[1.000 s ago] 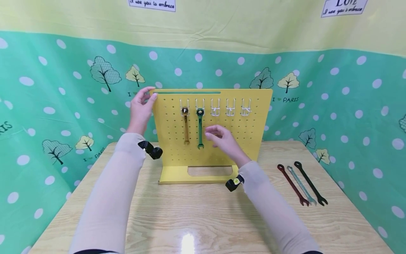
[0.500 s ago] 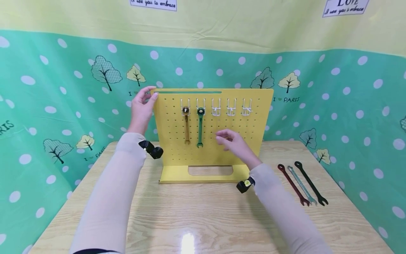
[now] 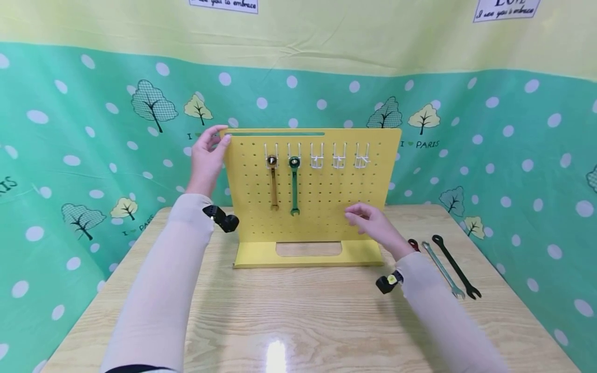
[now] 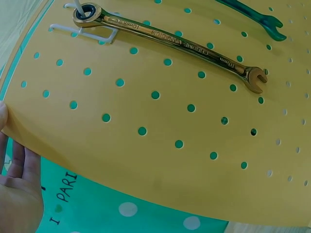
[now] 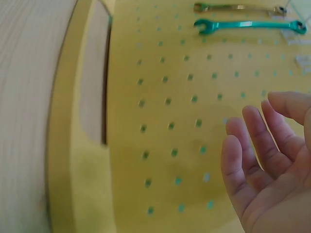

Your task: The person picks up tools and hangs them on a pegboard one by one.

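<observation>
My left hand pinches the upper left corner of a yellow pegboard, thumb in front and fingers behind. Just in front of the board's lower right part is my right hand, its fingers loosely bent and holding nothing. A gold combination wrench hangs from the leftmost white hook. Beside it a green combination wrench hangs from another hook. The left wrist view shows the gold wrench up close, its ring end on the hook. In the right wrist view, my right hand has its fingers spread.
Three white hooks to the right carry no wrench. On the wooden table, a silver wrench and a black wrench lie at the right. My right forearm mostly hides a dark red wrench. A patterned curtain stands behind.
My right hand has moved right and down, away from the hanging green wrench, which has settled. My forearm now covers most of the red wrench. The left hand stays at the corner.
</observation>
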Motion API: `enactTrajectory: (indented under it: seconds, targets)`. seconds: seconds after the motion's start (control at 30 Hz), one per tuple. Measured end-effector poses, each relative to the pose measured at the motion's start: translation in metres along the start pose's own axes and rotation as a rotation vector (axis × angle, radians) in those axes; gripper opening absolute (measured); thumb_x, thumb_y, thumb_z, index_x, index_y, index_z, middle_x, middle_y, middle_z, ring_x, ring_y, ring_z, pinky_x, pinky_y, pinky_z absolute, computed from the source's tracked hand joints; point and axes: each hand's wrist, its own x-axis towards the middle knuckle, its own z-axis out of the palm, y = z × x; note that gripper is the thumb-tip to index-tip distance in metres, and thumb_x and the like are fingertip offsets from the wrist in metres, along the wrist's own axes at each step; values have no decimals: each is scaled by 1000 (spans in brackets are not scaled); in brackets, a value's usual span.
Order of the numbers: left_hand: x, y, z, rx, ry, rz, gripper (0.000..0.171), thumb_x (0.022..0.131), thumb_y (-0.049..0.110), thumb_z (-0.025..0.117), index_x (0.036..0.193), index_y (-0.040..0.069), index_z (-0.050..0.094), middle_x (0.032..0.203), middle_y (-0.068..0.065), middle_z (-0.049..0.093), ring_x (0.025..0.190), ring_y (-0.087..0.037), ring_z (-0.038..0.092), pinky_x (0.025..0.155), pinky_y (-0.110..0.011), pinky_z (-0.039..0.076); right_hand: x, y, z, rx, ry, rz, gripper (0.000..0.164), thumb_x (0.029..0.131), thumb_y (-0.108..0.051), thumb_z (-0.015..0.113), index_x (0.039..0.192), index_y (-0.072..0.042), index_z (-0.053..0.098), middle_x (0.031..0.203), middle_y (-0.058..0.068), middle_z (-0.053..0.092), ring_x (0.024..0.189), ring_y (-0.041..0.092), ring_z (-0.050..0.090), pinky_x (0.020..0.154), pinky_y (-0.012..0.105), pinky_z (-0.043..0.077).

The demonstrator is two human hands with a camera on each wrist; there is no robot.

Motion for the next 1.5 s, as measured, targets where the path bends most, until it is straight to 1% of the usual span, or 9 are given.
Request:
enactTrajectory:
  seconds: [0.13,0.27,0.4,0.57,0.77,0.97,1.23,1.37,1.5]
  targets:
    - [0,0,0,10,8,-7,36,99,32,64,134,22,63,124,-2,62,104,-16,60,80,-29,50,-10,14,-15,-48,6,36,47,103,-36,59,133,0,55,124,25,57,112,37,55,89,48,52]
    - [1,-1,0,12,8,-6,36,99,32,64,134,21,63,125,-2,61,106,-17,59,85,-31,51,-21,26,-29,-91,20,57,49,103,-35,59,135,2,54,125,26,57,111,36,56,84,41,54]
    - [1,-1,1,7,5,-2,37,99,32,64,134,21,63,125,-2,61,106,-17,59,86,-32,50,-34,35,-43,-109,32,71,49,104,-34,58,136,3,53,125,26,57,110,37,57,84,44,54]
    - [0,-2,1,-2,2,9,37,99,30,64,134,19,63,124,-3,61,106,-18,59,89,-32,51,-49,45,-59,-162,49,108,50,104,-35,56,137,2,53,128,23,58,110,33,59,82,41,54]
    - [0,-2,1,-9,3,2,36,99,30,64,134,20,63,123,-3,62,105,-18,60,86,-33,50,-65,60,-77,-203,54,168,53,104,-37,55,138,3,51,129,24,57,112,34,58,85,47,53]
    - [1,-2,1,-8,7,-7,37,99,30,64,134,19,62,124,-3,61,107,-18,59,92,-35,51,-80,78,-90,-229,43,191,53,106,-34,53,139,7,48,126,27,57,111,39,58,78,43,55]
    - [3,-2,2,9,8,-12,37,99,31,65,134,22,63,124,-2,61,108,-17,59,88,-34,50,-99,100,-106,-287,38,227,52,107,-33,50,138,9,48,128,28,57,112,42,59,79,42,56]
    - [2,-2,2,1,15,-7,36,99,29,64,134,20,62,123,-3,62,108,-18,59,94,-35,51,-105,111,-115,-291,25,238,54,107,-33,51,139,11,47,128,29,57,111,40,60,80,42,57]
    - [2,-1,1,-1,14,-2,36,99,28,64,134,20,62,122,-3,62,107,-18,60,95,-35,51,-108,121,-121,-304,40,266,57,106,-35,54,138,12,47,122,28,60,103,34,63,78,39,58]
